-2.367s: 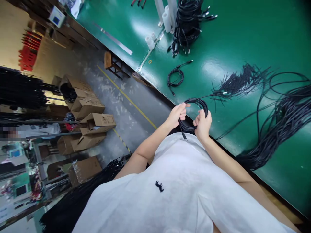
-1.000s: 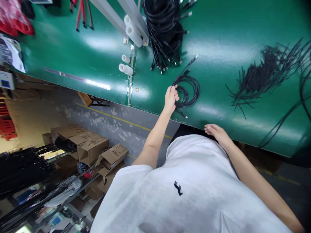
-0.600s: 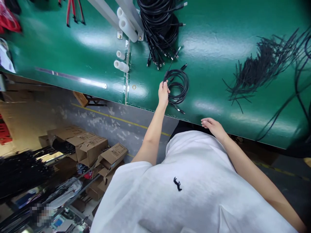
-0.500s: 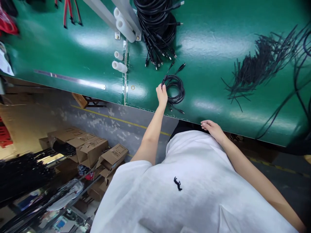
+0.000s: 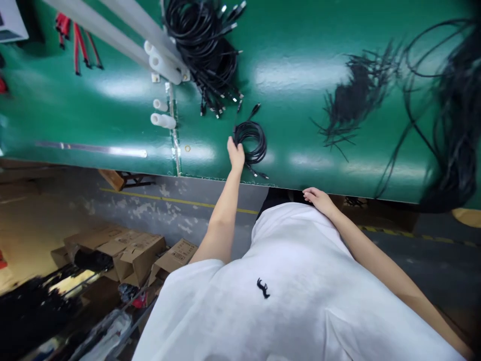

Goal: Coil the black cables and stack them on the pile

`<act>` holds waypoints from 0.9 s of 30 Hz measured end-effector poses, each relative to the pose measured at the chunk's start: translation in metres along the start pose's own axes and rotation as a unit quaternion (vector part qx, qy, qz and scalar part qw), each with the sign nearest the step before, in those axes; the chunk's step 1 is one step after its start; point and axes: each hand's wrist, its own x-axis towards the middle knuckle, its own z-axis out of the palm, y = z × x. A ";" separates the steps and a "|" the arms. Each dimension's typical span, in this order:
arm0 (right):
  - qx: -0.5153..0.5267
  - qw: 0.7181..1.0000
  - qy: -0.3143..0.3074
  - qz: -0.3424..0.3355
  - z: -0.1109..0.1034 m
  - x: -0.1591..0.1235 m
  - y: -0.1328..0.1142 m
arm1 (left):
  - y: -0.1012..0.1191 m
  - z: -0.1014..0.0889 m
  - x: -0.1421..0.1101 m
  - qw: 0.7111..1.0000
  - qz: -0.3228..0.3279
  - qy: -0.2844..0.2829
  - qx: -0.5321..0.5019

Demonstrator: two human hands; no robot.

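Observation:
My left hand (image 5: pixel 236 153) reaches out over the green table (image 5: pixel 300 100) and is closed on the left edge of a coiled black cable (image 5: pixel 252 143) that lies flat near the table's front edge. The cable's plug ends stick out above and below the coil. My right hand (image 5: pixel 317 198) rests by the table's front edge, against my white shirt, fingers loosely stretched and holding nothing.
A big heap of coiled black cables (image 5: pixel 205 45) lies behind the coil beside white tubes (image 5: pixel 161 62). Loose black ties (image 5: pixel 353 98) and long cable strands (image 5: pixel 447 115) spread to the right. Cardboard boxes (image 5: pixel 131 253) stand on the floor at left.
Both hands held the coil near my body; then my left hand carried it out onto the table and set it down. My right hand let go and stayed at the table edge.

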 end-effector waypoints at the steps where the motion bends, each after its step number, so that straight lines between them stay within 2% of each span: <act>1: -0.012 1.000 0.014 0.016 -0.007 -0.001 0.010 | 0.001 -0.005 -0.005 1.000 -0.005 0.022 0.002; 5: -0.051 0.986 0.112 0.116 -0.052 -0.010 0.067 | 0.005 -0.018 -0.040 0.994 0.038 0.103 0.003; 7: -0.064 0.972 0.164 0.157 -0.079 -0.012 0.092 | 0.009 -0.015 -0.068 0.993 0.064 0.099 0.000; 9: -0.075 0.962 0.194 0.176 -0.102 -0.008 0.108 | 0.017 -0.003 -0.107 0.993 0.095 0.067 -0.011; 11: -0.082 0.960 0.199 0.177 -0.119 -0.001 0.115 | 0.028 0.019 -0.154 0.993 0.121 -0.003 -0.015; 14: -0.091 0.962 0.200 0.163 -0.137 0.003 0.116 | 0.042 0.063 -0.228 0.973 0.145 -0.182 0.005; 16: -0.096 0.963 0.209 0.139 -0.148 -0.004 0.117 | 0.046 0.096 -0.273 0.935 0.153 -0.319 0.029; 18: -0.096 0.971 0.199 0.096 -0.159 -0.018 0.116 | 0.049 0.127 -0.309 0.890 0.158 -0.424 0.063; 21: -0.081 0.991 0.110 -0.007 -0.171 -0.053 0.106 | 0.056 0.163 -0.348 0.852 0.173 -0.485 0.097; 23: -0.067 0.994 0.033 -0.085 -0.176 -0.088 0.095 | 0.065 0.177 -0.367 0.829 0.222 -0.506 0.082; 25: -0.037 0.986 -0.035 -0.159 -0.182 -0.131 0.086 | 0.075 0.186 -0.383 0.786 0.287 -0.546 0.046; 27: 0.031 0.971 -0.060 -0.230 -0.194 -0.176 0.083 | 0.082 0.191 -0.397 0.730 0.341 -0.591 0.028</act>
